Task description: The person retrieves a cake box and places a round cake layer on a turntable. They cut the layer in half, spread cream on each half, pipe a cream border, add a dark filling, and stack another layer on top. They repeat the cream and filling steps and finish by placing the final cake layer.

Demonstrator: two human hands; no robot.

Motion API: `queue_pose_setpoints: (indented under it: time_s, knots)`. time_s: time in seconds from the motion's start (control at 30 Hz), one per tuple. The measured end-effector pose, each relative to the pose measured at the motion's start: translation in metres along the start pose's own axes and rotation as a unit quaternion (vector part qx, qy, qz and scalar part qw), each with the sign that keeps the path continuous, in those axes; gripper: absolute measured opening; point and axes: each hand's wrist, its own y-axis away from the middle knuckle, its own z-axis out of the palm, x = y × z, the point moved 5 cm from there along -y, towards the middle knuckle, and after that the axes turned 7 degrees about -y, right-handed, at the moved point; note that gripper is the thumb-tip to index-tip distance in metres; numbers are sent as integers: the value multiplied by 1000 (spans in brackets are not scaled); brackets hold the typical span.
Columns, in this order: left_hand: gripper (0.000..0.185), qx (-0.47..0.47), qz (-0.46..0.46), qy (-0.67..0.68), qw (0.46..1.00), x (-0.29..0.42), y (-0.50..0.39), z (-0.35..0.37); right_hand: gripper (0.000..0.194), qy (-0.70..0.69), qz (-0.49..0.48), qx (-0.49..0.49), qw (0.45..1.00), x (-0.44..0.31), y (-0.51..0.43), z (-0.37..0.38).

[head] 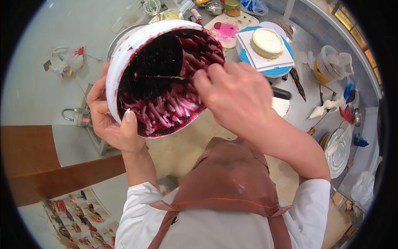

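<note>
My left hand (107, 119) grips a white plastic tub (136, 40) by its near left side, thumb over the rim. The tub is tilted so its mouth faces me. Dark purple, jam-like filling (152, 59) lies deep inside, and streaks of it smear the inner wall. In my right hand (233, 88) is a spatula with a black handle (281, 93) jutting out behind my fist. Its thin blade (164, 77) reaches into the tub, seen nearly edge-on against the filling. Whether the blade touches the filling is unclear.
Beyond the tub, a cream-covered cake (267, 43) sits on a white board (259, 63) over a blue turntable (276, 73). A pink-stained cutting board (245, 20) lies beside it. To the right are piping bags (325, 107), a clear bucket (329, 62) and a cream-smeared turntable (339, 155).
</note>
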Motion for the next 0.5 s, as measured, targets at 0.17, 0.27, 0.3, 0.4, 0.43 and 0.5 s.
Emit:
queue_pose_setpoints:
  time_s: [0.17, 0.27, 0.3, 0.4, 0.43, 0.5]
  knots:
    - [40, 3, 9, -15, 1000, 14, 1, 11, 20, -30, 100, -42, 994, 10, 27, 7]
    - [40, -1, 13, -15, 1000, 17, 4, 23, 51, -24, 124, -47, 991, 4, 43, 17]
    - [40, 1, 16, -13, 1000, 17, 5, 27, 52, -24, 126, -43, 991, 1, 46, 22]
    - [39, 3, 23, -11, 1000, 18, 8, 37, 49, -111, 197, -90, 970, 2, 58, 35]
    - [38, 1, 26, -10, 1000, 17, 9, 40, 48, -145, 215, -88, 962, 4, 61, 37]
    - [35, -1, 27, -6, 1000, 14, 10, 45, 42, -229, 261, -122, 930, 9, 68, 45]
